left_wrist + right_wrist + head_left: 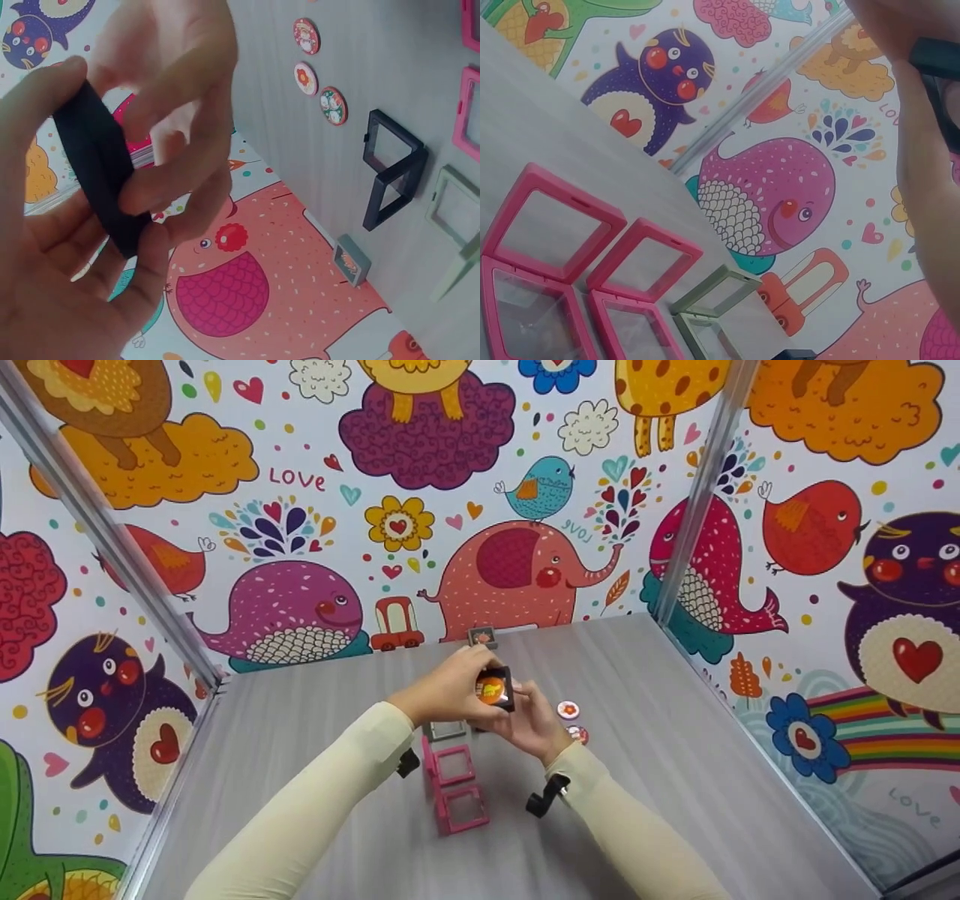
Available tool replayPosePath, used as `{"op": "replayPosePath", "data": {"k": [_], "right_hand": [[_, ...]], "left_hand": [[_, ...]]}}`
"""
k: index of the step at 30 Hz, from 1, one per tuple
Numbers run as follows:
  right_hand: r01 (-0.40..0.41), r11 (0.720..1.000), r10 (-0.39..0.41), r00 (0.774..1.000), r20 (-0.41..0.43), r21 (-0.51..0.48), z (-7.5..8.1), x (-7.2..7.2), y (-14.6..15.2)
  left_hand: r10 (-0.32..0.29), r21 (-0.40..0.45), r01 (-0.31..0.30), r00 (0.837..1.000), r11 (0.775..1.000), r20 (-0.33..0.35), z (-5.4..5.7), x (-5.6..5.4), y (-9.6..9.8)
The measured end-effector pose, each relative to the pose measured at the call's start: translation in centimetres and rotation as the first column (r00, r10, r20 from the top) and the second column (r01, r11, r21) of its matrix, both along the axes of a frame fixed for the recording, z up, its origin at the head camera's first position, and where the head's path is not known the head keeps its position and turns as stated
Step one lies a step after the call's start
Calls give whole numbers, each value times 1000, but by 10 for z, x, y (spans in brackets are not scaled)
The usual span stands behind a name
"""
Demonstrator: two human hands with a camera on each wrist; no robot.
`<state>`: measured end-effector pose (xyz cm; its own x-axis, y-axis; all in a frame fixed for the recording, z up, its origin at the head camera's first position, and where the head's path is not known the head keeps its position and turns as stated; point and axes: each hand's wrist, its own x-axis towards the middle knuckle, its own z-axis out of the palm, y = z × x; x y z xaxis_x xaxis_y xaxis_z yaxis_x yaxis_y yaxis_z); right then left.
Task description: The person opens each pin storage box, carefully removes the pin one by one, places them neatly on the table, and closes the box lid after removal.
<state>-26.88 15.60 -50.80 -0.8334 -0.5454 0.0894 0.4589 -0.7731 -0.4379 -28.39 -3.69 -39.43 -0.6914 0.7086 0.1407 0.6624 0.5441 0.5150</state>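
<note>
A black square frame case [101, 161] is held up above the table between both hands, with an orange and yellow round badge [492, 690] showing in its window. My left hand [459, 688] grips the case by its edges, thumb near and fingers round the far side. From the other side, the curled fingers of my right hand [534, 725] pinch its edge; part of that hand is hidden behind the case in the head view. Two round badges, one with a red flower [568, 709] and one reddish [577, 733], lie right of the hands. The left wrist view shows a third, green-edged badge [334, 105].
Unfolded pink frame cases [532, 277] stand nearest my body. Beyond them is a grey-green unfolded case [456, 201], with another black unfolded case [394, 169] beside it. Against the patterned back wall sits a small grey case [482, 638] with a badge inside.
</note>
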Motion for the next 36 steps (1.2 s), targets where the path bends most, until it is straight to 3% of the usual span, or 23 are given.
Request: {"op": "replayPosePath", "data": {"k": [6, 19, 26, 31, 36], "right_hand": [[-9, 999, 9, 1000, -5, -46, -2, 2, 4], [31, 1000, -31, 1000, -3, 2, -4, 0, 4], [14, 1000, -15, 998, -55, -27, -6, 1, 0], [29, 999, -31, 999, -37, -40, -10, 2, 1], [7, 997, -9, 1000, -25, -73, -13, 1, -1]], "left_hand": [[-1, 25, 1, 1000, 1000, -4, -3, -1, 3], [-27, -36, 24, 995, 999, -94, 1, -1, 13], [22, -3, -22, 997, 1000, -72, -5, -4, 8], [11, -59, -18, 993, 998, -118, -5, -3, 12], [51, -112, -68, 988, 991, -148, -5, -2, 13]]}}
